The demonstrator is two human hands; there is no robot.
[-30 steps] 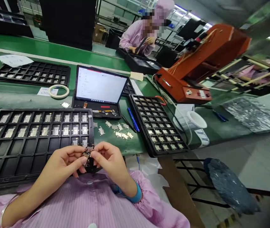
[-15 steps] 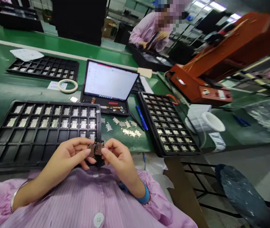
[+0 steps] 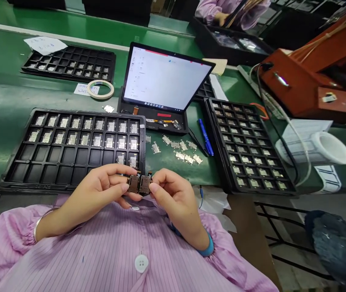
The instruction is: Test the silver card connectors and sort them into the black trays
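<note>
Both hands hold one small circuit board (image 3: 139, 184) with two metal card slots, close to my chest at the table's near edge. My left hand (image 3: 101, 190) pinches its left end; my right hand (image 3: 173, 194) pinches its right end. Just beyond it lies a black compartment tray (image 3: 15, 178), its upper two rows filled with metal parts and two more parts in the third row. Several loose metal parts (image 3: 180, 148) lie on the green mat to the right of that tray.
A tablet (image 3: 165, 79) with a white screen stands propped behind the loose parts. A second black tray (image 3: 247, 148) lies right, a blue pen (image 3: 205, 136) beside it. A third tray (image 3: 69, 64), a tape roll (image 3: 100, 89), an orange machine (image 3: 315, 77) and a co-worker's hand (image 3: 221, 16) are farther back.
The view has tilted down and moved closer to the table. The board has been turned in my fingers, from its dark component side to the side with the two metal slots.
</note>
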